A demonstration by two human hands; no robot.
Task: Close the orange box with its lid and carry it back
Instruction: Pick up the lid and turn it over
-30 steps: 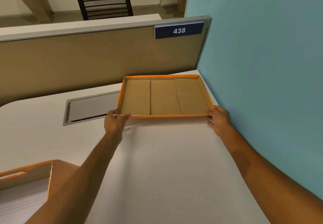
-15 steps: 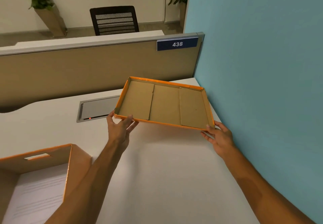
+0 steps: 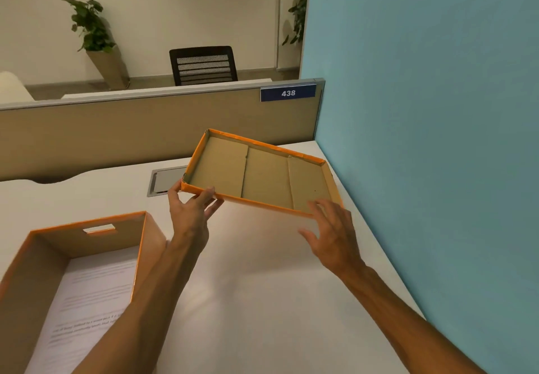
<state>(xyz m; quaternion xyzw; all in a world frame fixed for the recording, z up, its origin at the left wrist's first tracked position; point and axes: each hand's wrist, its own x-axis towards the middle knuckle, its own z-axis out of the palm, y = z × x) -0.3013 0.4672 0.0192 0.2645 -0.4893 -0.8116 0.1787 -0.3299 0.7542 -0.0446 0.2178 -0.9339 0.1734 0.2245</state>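
Since the earlier frame the lid [image 3: 262, 175] has risen off the desk [image 3: 262, 300] and tilted, its far left corner highest; the right hand [image 3: 332, 236] has released the near right corner. The lid sits at frame centre, underside up: orange rim, brown cardboard interior in three panels. The left hand [image 3: 191, 213] has a closed grip on the near left corner, thumb outside, fingers under the rim. The right hand is spread wide, holding nothing, just below the near edge. The orange box [image 3: 87, 242], lidless with printed paper [image 3: 87, 300] inside, stands lower left.
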